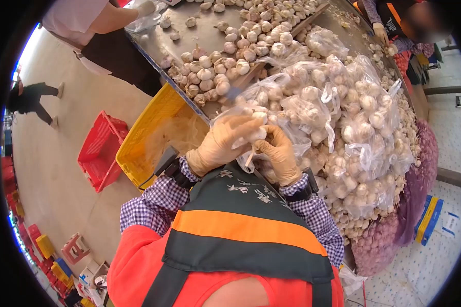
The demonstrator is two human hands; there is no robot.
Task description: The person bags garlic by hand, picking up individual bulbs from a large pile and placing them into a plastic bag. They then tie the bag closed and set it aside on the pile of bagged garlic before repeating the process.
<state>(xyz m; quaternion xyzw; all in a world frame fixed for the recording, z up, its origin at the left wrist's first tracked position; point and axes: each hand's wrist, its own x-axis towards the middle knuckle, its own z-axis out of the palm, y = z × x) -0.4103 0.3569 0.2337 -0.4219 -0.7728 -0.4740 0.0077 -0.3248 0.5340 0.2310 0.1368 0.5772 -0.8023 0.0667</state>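
Note:
Both my hands wear thin, pale gloves and meet in front of my apron. Fingers of my left hand (221,142) curl around a whitish garlic bulb (257,135) with its stem (250,157) pointing down. My right hand (281,156) closes on the same bulb from the other side, thumb and forefinger beside the stem. A clear plastic bag (287,134) lies just behind and under my fingers. Knotted clear bags of garlic (361,128) are heaped to the right of my hands. Loose garlic bulbs (205,74) lie beyond them on the metal table (200,38).
A yellow crate (138,143) stands at the table's left edge, with a red basket (95,153) beside it on the floor. A purple mesh sack (422,158) of garlic hangs at the right. Other people work at the far left and far right; another person walks at the left.

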